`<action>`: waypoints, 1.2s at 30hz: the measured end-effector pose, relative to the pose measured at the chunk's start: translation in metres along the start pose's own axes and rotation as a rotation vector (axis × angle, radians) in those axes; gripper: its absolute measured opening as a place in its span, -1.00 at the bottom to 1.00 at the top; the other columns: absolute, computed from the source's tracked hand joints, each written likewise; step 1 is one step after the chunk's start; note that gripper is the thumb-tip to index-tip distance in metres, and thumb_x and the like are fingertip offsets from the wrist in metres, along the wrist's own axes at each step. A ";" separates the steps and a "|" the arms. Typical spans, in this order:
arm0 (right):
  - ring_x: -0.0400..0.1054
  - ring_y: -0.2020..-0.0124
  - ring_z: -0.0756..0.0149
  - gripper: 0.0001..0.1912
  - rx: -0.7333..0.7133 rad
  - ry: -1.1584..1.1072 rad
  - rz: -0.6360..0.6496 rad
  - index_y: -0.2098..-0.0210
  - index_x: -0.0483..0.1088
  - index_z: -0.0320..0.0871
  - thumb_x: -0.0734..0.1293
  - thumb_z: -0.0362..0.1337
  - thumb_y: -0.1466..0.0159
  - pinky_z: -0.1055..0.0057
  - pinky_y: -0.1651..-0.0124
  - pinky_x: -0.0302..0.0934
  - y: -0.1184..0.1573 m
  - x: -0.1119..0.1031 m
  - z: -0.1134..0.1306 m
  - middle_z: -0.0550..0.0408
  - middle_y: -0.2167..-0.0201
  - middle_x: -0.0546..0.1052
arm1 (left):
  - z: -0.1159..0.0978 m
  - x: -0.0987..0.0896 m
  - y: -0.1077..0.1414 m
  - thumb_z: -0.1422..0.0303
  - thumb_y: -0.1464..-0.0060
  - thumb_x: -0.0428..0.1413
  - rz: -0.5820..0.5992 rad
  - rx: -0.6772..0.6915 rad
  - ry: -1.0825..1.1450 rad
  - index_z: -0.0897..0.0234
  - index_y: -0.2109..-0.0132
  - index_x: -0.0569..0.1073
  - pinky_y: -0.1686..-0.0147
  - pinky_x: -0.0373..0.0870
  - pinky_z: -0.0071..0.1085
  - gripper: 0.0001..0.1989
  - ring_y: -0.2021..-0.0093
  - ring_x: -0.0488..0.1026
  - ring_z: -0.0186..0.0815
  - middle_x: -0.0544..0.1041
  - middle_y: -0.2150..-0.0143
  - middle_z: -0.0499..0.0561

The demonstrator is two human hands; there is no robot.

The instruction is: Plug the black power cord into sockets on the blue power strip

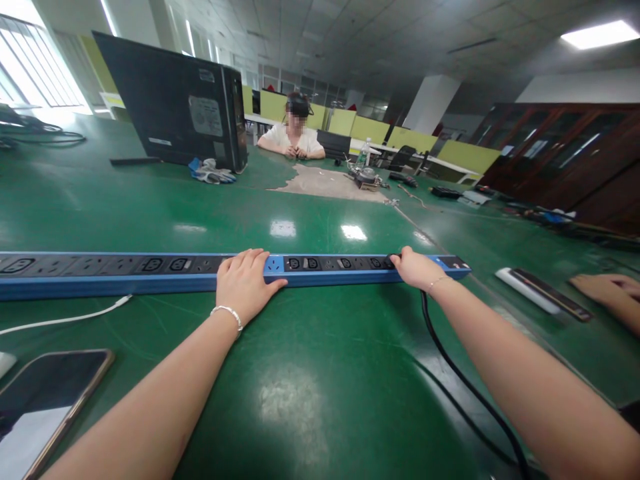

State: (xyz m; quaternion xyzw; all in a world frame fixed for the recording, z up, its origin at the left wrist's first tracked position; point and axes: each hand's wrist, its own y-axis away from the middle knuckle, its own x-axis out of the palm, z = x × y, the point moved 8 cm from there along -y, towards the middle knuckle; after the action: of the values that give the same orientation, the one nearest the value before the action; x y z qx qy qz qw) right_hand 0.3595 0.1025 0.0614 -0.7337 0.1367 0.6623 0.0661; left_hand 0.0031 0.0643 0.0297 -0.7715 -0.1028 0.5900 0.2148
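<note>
A long blue power strip (165, 285) with black socket panels lies across the green table. Over its middle, my left hand (245, 280) is closed, fingers across the top and thumb along the near side. My right hand (419, 269) grips a black plug (390, 261) at the sockets near the strip's right end. Most of the plug is hidden by my fingers, so I cannot tell how deep it sits. From beneath that hand a black power cable (453, 360) curves down toward the lower right.
At left lie a phone (65, 377) and a white cable (65, 325). A black computer case (170, 107) stands behind, with gloves (210, 171) beside it. A person (295, 137) sits across the table. Another person's hand (607, 290) rests at right near a dark bar-shaped object (553, 293).
</note>
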 end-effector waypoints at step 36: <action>0.39 0.06 -0.01 -0.55 0.076 -0.083 -0.041 0.06 0.22 -0.28 -0.05 -0.08 -0.34 0.13 0.06 0.20 0.015 0.006 0.003 -0.34 0.12 0.47 | -0.002 -0.001 -0.001 -0.02 -0.04 -0.01 0.019 0.001 -0.023 0.20 -0.11 0.32 -0.11 0.07 -0.12 -0.43 -0.18 0.22 -0.07 0.36 -0.17 0.14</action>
State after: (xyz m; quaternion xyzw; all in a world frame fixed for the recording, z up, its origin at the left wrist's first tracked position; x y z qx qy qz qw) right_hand 0.3525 0.0885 0.0565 -0.7053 0.1438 0.6848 0.1134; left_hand 0.0043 0.0640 0.0315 -0.7656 -0.0977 0.6008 0.2082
